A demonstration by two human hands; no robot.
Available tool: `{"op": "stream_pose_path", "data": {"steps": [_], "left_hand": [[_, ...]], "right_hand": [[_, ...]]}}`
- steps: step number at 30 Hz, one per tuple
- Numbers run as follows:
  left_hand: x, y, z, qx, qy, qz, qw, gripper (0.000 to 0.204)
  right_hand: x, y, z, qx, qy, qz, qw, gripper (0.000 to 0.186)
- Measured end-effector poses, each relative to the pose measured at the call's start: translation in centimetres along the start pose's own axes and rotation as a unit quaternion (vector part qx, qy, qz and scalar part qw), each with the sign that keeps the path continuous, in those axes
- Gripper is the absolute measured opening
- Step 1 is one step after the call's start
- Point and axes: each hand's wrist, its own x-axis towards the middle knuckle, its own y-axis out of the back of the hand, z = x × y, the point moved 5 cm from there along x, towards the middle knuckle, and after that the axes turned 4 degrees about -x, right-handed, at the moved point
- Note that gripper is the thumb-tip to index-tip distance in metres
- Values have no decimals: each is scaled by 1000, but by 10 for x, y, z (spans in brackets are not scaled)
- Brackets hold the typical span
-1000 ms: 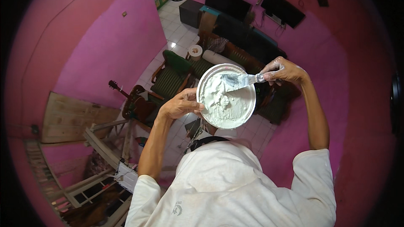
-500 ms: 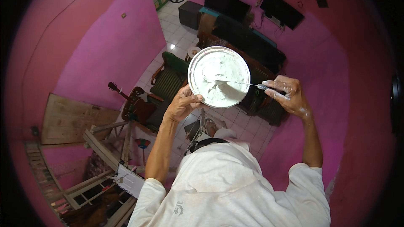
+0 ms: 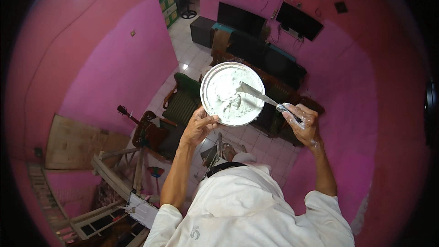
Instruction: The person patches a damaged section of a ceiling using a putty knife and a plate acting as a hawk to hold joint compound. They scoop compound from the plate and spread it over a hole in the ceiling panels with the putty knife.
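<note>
Above the tiled floor [image 3: 183, 48], out in front of the person's white shirt [image 3: 242, 196], a round white tub [image 3: 203, 92] of pale paste [image 3: 227, 95] rests in the left hand [image 3: 199, 126], thumb hooked over the rim, the other fingers mostly hidden below. The right hand [image 3: 304, 122], streaked with white, is wrapped around the handle of a putty knife [image 3: 264, 97]. Half a second ago the blade showed edge-on, nearly level across the tub; now it slants with more of its face showing, and the right hand sits lower. The tip reaches the middle of the paste, though whether it is dipped or barely touching cannot be told. That shift suggests the paste is being turned or gathered.
</note>
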Motion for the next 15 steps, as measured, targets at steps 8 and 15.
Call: {"op": "stream_pose_path", "data": {"steps": [8, 15], "left_hand": [[3, -14, 0, -46, -28, 21, 998, 43], [25, 17, -20, -58, 11, -21, 998, 53]], "right_hand": [[-13, -4, 14, -20, -8, 11, 1000, 21], [-12, 6, 6, -57, -7, 46, 997, 22]]}}
